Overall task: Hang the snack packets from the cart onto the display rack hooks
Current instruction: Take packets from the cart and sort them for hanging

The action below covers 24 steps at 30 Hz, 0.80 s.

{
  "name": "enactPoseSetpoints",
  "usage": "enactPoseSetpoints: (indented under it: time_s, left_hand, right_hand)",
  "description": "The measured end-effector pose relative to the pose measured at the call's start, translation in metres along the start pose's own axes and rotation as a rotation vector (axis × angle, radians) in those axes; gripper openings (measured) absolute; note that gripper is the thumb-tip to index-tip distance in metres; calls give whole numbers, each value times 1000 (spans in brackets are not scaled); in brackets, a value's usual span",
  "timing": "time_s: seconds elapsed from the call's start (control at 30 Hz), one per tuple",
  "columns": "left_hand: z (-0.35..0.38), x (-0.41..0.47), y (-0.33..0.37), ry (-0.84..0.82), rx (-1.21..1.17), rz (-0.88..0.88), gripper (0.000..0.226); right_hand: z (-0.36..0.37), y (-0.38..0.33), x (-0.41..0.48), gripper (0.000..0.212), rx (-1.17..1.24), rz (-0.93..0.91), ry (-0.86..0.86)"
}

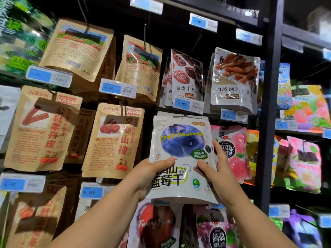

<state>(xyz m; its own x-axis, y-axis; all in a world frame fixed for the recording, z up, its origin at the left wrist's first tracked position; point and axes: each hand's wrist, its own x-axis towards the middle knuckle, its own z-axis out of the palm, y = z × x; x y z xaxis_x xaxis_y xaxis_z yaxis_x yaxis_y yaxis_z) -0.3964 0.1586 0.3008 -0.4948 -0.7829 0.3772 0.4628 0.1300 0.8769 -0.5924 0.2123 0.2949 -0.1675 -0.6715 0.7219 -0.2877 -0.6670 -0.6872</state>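
Dark store rack packed with hung pouches: our left hand and right hand pinch the dried blueberry packet by its lower sides, up at the rack's middle row, and if its hang hole isn't seated it drops once we release.

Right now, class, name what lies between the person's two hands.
In the head view, the dried blueberry packet lies between the left hand and the right hand, each gripping its lower half.
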Motion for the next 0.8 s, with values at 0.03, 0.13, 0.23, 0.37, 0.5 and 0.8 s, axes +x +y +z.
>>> enactPoseSetpoints:
  time_s: [0.03,0.13,0.23,0.37,0.5,0.8]
  left_hand:
    - [2,4,1,-11,8,-1,27]
    - [8,12,3,-27,1,-1,32]
    - [10,18,5,-40,5,-1,37]
    - [9,22,6,-69,18,-29,39]
    - [7,28,8,-75,26,-4,33]
    - [4,30,5,-102,24,18,41]
  right_hand:
    - [-3,1,3,85,-34,4,1]
    - [-9,3,10,78,10,1,1]
    - [-8,2,15,61,74,-14,15]
    - [-10,2,16,52,96,12,43]
    - [-9,0,20,54,49,14,50]
    - [-9,4,24,55,34,17,55]
